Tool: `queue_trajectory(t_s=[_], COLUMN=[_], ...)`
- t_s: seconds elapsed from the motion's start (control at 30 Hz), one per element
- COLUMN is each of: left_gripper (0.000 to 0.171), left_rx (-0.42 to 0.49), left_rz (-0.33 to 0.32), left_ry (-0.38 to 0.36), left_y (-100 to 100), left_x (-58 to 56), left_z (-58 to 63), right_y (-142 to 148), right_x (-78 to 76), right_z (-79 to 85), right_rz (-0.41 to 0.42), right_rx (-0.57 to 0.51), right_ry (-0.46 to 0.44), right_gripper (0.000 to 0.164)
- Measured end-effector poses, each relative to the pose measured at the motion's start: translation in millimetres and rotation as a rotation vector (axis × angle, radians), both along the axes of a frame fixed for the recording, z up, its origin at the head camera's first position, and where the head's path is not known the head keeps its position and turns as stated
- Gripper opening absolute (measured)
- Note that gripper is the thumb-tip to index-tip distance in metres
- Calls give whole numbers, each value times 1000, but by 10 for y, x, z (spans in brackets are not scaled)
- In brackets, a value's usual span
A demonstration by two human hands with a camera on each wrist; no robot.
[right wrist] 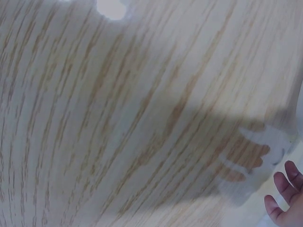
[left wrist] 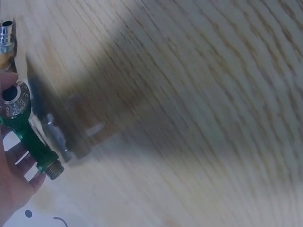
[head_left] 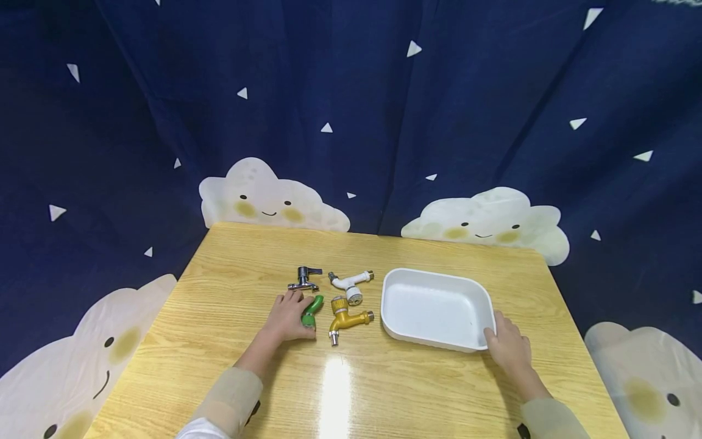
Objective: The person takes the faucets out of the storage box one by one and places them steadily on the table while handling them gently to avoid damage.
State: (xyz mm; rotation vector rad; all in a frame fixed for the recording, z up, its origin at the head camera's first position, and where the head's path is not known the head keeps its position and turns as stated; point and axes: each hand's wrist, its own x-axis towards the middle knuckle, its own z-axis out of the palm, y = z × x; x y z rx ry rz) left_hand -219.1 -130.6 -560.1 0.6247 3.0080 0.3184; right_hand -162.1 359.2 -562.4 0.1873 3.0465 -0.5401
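In the head view my left hand (head_left: pixel 287 314) grips a green faucet (head_left: pixel 311 311) at the left of a faucet group. The left wrist view shows this green faucet's threaded end (left wrist: pixel 55 169) pointing out past the fingers, with the thumb at its round handle. Just beyond that hand lies a chrome faucet with a black lever (head_left: pixel 303 279). A white faucet (head_left: pixel 351 285) and a yellow faucet (head_left: pixel 347 318) lie to its right. My right hand (head_left: pixel 509 344) holds the right end of a white plastic basin (head_left: pixel 433 341), thumb over the rim.
The wooden table (head_left: pixel 296 390) carries all these things and has a bright light reflection near its front. A dark blue curtain (head_left: pixel 362 73) with cloud faces hangs behind and beside the table.
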Motion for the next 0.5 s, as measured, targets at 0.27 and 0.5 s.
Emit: queue_trajectory(t_s=[0.27, 0.5], left_gripper=[86, 85], left_rx=[10, 8], left_rz=[1, 2], left_ry=[-16, -20], left_y=[-13, -17], left_x=[-22, -52], left_z=[-25, -60], right_y=[-12, -16], right_x=[0, 14], right_z=[10, 17], right_rz=[-1, -8], right_rx=[3, 7], right_ry=[-2, -12], right_gripper=[47, 48])
